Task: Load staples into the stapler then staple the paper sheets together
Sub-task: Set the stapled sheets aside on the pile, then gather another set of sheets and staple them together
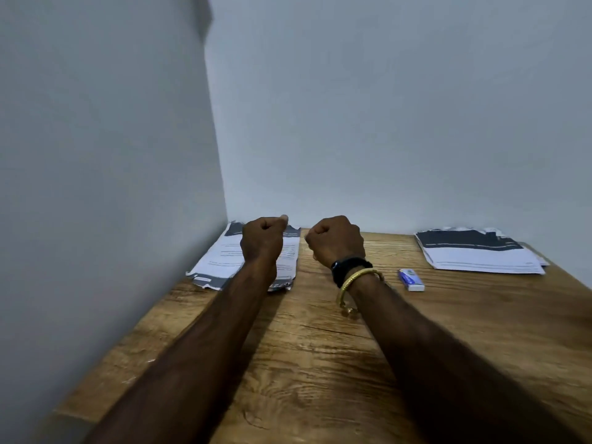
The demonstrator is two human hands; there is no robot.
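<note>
Bare forearms; right wrist's black band (pixel 350 265) and gold bangle (pixel 358 278) (twisted).

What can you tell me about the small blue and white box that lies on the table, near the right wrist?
The small box is flat and oblong, seemingly cardboard, with a blue top bearing white print too blurred to read, and white at its near end. It looks closed and lies flat on the wooden table, angled slightly. It sits apart from the right hand and from the paper stack at the far right. Nothing touches it but the table.
</note>
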